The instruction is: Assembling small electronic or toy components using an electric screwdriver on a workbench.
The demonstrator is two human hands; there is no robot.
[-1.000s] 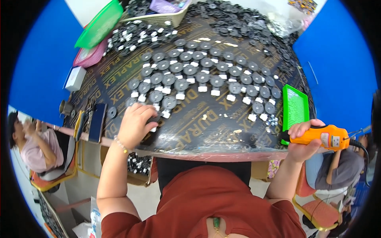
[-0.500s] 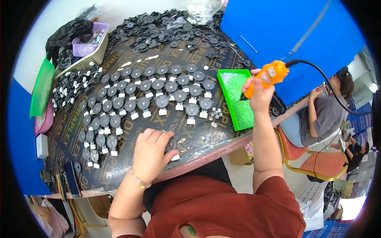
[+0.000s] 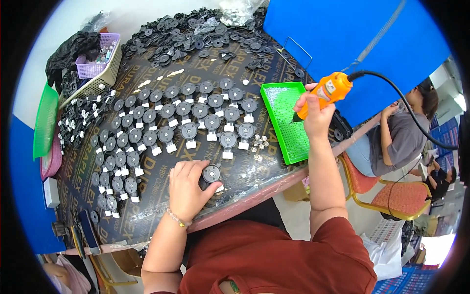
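Head view: the person's left hand (image 3: 187,188) is resting on the dark printed table cover (image 3: 161,215) near the front edge, its fingers curled together and pinching a round black disc part (image 3: 211,173) against the surface, with the part's white block just showing below the thumb. The right hand (image 3: 313,115) is hanging over the green tray (image 3: 286,120), its fingers wrapped tight around an orange electric screwdriver (image 3: 327,93) whose dark tip is pointing down at the tray's studded floor. A black cable (image 3: 406,105) is running from the tool's back end off to the right. Just left of the tray, a small cluster of silvery round fasteners (image 3: 258,144) is lying loose on the cover. Beyond the left hand, rows of matching black disc parts on white blocks (image 3: 196,122) are standing side by side across the middle of the table, and a loose heap of black parts (image 3: 191,39) is piling up at the far edge. A purple basket (image 3: 95,61) is sitting at the far left. Another person in a grey top (image 3: 399,142) is sitting well off to the right.
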